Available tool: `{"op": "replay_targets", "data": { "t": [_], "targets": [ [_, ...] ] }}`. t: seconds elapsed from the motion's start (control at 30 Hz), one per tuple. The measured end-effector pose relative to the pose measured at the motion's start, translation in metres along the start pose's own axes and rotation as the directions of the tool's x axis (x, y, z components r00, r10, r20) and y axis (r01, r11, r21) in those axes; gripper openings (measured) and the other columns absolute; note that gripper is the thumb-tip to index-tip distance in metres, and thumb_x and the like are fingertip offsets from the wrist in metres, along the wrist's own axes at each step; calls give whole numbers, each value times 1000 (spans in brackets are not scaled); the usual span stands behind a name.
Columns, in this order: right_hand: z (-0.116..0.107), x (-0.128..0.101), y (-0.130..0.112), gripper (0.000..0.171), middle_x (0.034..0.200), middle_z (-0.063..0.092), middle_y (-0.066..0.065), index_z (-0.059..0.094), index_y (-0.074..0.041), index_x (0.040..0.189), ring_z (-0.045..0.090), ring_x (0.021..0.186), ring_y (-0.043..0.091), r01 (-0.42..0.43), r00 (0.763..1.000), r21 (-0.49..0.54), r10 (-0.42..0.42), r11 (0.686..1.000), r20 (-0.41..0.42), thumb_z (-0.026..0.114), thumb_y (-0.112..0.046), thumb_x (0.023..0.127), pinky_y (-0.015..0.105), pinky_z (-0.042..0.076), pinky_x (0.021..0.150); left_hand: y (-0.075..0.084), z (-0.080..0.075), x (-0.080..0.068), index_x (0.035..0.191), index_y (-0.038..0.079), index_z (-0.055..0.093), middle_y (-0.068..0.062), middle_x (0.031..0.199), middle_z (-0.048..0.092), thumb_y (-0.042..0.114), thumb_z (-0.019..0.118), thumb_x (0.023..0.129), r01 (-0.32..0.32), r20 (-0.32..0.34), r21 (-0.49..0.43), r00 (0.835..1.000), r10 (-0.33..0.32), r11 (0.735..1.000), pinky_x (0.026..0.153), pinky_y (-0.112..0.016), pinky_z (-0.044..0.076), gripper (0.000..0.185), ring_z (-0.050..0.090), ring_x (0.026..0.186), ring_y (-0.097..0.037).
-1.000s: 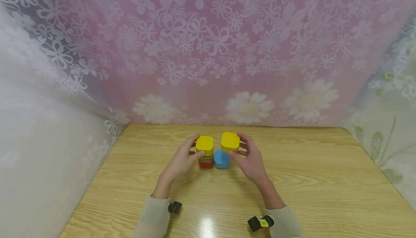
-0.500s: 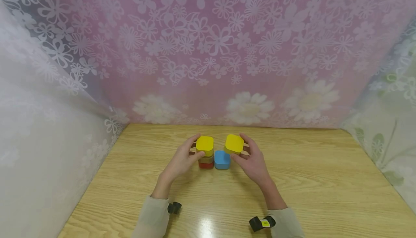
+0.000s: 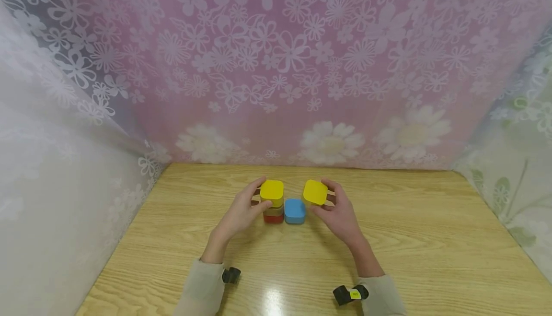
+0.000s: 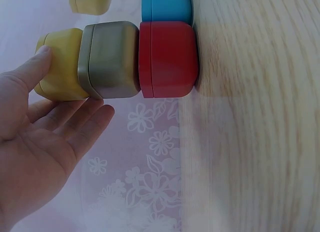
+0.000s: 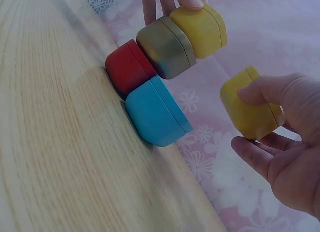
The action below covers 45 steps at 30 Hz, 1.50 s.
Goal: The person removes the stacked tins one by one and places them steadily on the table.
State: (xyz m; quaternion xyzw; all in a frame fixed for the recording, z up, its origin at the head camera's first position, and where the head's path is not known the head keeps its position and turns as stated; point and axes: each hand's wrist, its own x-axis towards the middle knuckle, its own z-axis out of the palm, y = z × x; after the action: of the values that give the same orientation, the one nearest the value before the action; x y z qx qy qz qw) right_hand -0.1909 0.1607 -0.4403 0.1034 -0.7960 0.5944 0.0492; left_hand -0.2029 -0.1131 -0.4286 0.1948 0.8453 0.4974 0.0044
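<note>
Fingers (image 5: pixel 260 94) of the right hand (image 3: pixel 340 213) pinch a loose yellow block (image 3: pixel 315 192), lifted clear of the blue block (image 3: pixel 295 210) just left of them. Left hand (image 3: pixel 239 213) grips the stack's top yellow block (image 3: pixel 271 190), grey block (image 4: pixel 110 59) and red block (image 4: pixel 167 59) beneath, on the surface (image 3: pixel 431 239).

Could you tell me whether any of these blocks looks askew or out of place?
Only one: the yellow block in the right hand is off the table, tilted. The three-block stack under the left hand looks straight.
</note>
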Motion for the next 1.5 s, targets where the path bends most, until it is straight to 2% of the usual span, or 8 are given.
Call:
{"op": "replay_targets", "data": {
  "t": [0.3, 0.53, 0.7, 1.0, 1.5],
  "targets": [
    [-2, -1, -4, 71, 146, 38, 20, 33, -1, 145, 52, 127, 40, -46, 999, -1, 46, 999, 26, 74, -1, 86, 50, 51, 99, -1, -1, 0, 155, 11, 33, -9, 153, 42, 21, 64, 99, -15, -3, 4, 1000, 15, 1000, 101, -45, 51, 65, 49, 132, -27],
    [-5, 0, 4, 70, 142, 39, 19, 33, -1, 143, 53, 126, 39, -37, 998, -2, 37, 999, 45, 73, 2, 85, 42, 55, 95, 0, -1, 0, 155, 11, 33, -9, 153, 42, 22, 64, 99, -11, -2, 1, 1000, 11, 1000, 101, -46, 50, 65, 49, 132, -28],
    [-6, 0, 8, 70, 142, 39, 20, 33, 0, 142, 53, 125, 41, -49, 997, -6, 50, 999, 57, 73, 3, 85, 43, 55, 94, 1, -1, 0, 155, 12, 34, -9, 153, 42, 22, 64, 98, -1, 0, -1, 1000, 1, 1000, 101, -46, 50, 65, 49, 132, -27],
    [-4, 0, 12, 69, 140, 42, 20, 34, -1, 141, 53, 123, 41, -53, 996, -73, 58, 996, 65, 74, 2, 84, 50, 53, 97, 1, -1, 0, 155, 11, 33, -9, 153, 42, 20, 64, 99, 13, 4, -11, 1000, -13, 1000, 102, -49, 49, 65, 48, 132, -28],
    [-8, 2, 18, 69, 137, 48, 19, 36, -1, 143, 54, 118, 36, -72, 992, -146, 86, 987, 91, 72, 2, 85, 52, 49, 98, 1, -2, 2, 155, 11, 34, -8, 152, 44, 21, 65, 98, 25, -3, 3, 1000, -25, 1000, 102, -47, 49, 65, 49, 132, -27]
  ]
}}
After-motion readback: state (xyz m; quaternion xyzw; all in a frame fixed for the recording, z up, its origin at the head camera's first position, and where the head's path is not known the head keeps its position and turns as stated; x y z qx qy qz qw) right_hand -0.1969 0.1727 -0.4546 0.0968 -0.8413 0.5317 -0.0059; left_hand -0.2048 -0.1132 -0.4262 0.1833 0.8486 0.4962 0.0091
